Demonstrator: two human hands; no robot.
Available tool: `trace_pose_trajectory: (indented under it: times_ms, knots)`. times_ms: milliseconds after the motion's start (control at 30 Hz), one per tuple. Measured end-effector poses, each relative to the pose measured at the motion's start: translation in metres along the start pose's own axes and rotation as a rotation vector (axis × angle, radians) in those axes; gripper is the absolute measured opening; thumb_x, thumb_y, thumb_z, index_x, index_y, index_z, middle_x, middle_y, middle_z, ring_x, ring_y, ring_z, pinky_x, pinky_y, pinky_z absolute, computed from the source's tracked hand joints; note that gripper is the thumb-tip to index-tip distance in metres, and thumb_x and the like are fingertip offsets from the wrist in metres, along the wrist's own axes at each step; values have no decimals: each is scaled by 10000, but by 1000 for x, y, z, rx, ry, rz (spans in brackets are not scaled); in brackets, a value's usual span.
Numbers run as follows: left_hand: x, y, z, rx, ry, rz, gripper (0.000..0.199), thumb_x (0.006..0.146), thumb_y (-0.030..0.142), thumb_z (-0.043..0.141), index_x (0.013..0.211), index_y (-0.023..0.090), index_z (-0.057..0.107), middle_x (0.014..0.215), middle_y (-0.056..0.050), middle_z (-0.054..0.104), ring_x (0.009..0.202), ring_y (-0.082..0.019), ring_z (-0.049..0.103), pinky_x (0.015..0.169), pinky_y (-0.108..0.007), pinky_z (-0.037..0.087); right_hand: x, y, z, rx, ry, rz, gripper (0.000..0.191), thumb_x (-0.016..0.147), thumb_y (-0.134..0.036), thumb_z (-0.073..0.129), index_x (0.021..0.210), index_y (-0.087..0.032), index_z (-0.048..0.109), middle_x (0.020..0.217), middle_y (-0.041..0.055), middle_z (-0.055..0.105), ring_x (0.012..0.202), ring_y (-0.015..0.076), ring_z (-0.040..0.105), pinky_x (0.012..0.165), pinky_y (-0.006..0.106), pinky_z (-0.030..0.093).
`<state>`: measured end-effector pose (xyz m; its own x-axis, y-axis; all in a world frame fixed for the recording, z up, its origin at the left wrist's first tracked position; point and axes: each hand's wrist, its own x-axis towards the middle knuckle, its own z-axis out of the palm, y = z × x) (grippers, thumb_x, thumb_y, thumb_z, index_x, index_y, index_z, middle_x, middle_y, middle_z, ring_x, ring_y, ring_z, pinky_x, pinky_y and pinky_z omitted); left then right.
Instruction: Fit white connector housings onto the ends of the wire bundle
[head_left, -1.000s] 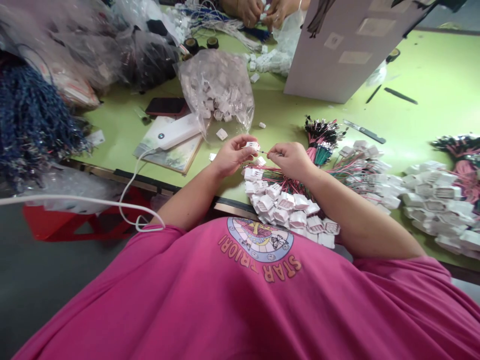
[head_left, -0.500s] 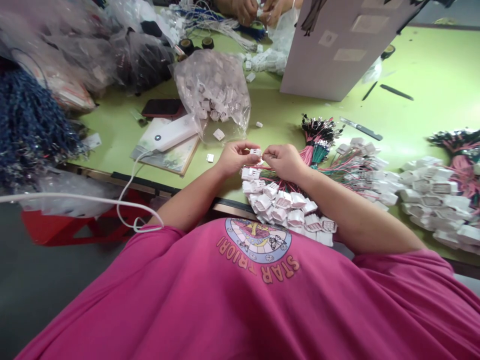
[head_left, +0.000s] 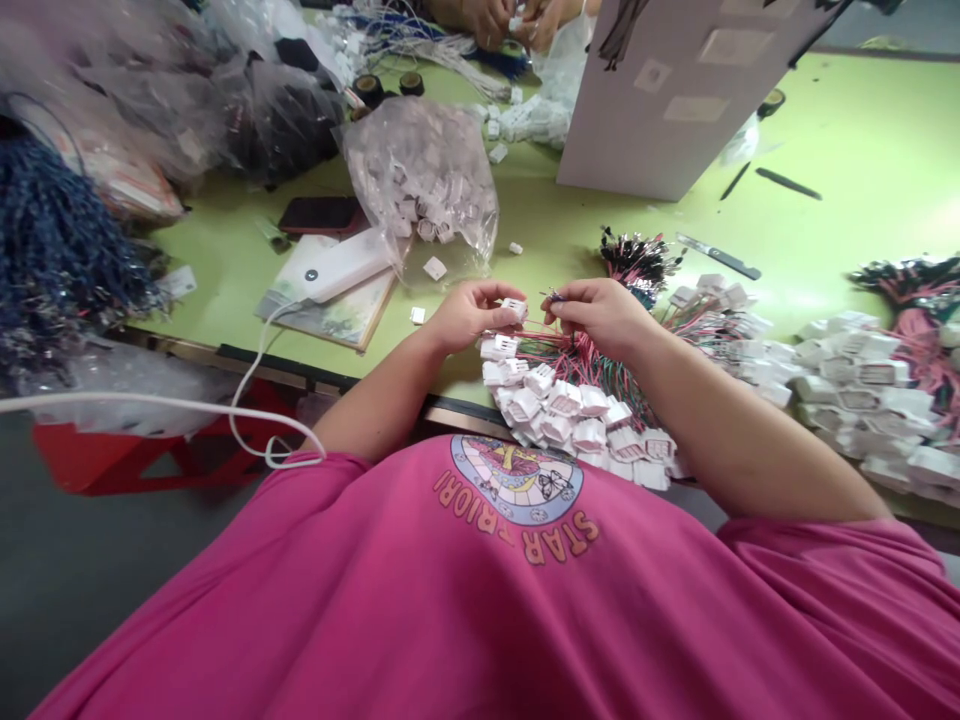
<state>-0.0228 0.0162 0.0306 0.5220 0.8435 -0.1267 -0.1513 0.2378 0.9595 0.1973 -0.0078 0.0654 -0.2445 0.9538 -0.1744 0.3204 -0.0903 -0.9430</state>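
A white connector housing [head_left: 514, 308] is pinched between the thumb and fingers of my left hand [head_left: 472, 315]. Just to its right, my right hand [head_left: 600, 312] is closed on a thin wire [head_left: 553, 296] with a dark tip; a small gap parts it from the housing. Below both hands lies a pile of white connectors [head_left: 562, 400] with pink and green wires [head_left: 600, 365] running out of it. Behind my right hand rests a wire bundle with black ends [head_left: 637, 258], partly hidden by the hand.
A clear bag of white housings [head_left: 427, 180] lies ahead, near a white power bank [head_left: 349, 265] on a notebook [head_left: 360, 325]. Rightward are a utility knife [head_left: 720, 256] and more wired connectors [head_left: 862, 390]. A grey box [head_left: 645, 110] stands behind. Another person's hands [head_left: 514, 20] work across the table.
My right hand has moved right, away from the housing, and a dark-tipped wire now shows at its fingertips. My left hand still holds the housing in nearly the same place.
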Motion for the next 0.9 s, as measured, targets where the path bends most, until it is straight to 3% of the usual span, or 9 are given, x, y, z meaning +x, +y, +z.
trace_pose_trajectory:
  times_ms: [167, 300, 467, 600, 900]
  knots:
    - [-1, -2, 9, -51, 2, -28, 502, 558, 356, 862, 956, 141, 644, 803, -39, 710, 680, -160, 698, 674, -294, 577, -2, 5, 15, 88, 49, 71, 148, 716, -284, 648, 757, -155, 707, 579, 9, 611, 479, 104, 475, 491, 265, 373]
    - [-2, -5, 9, -37, 19, -39, 503, 562, 358, 859, 958, 140, 638, 811, -38, 710, 691, -164, 701, 677, -292, 575, -4, 6, 18, 98, 87, 88, 93, 663, -247, 653, 630, -166, 624, 537, -1, 585, 469, 103, 464, 474, 255, 365]
    - [-1, -6, 11, -41, 15, -63, 500, 578, 362, 852, 962, 133, 628, 796, -37, 708, 700, -170, 706, 668, -279, 564, -9, 1, 19, 55, 175, 55, 158, 658, -235, 627, 538, -177, 542, 467, -29, 464, 465, 87, 375, 460, 246, 291]
    - [-1, -4, 14, -62, 2, -101, 523, 563, 373, 858, 959, 132, 617, 794, -37, 707, 696, -165, 704, 665, -269, 557, -10, 2, 20, -49, 199, 1, 88, 642, -238, 641, 606, -165, 608, 520, -23, 502, 534, 102, 411, 510, 248, 317]
    - [0, -3, 14, -65, -7, -80, 503, 579, 360, 851, 954, 123, 615, 798, -35, 695, 679, -158, 696, 694, -292, 554, -8, 6, 22, -155, 161, -10, 224, 707, -333, 603, 589, -143, 618, 470, -35, 441, 494, 87, 368, 496, 250, 252]
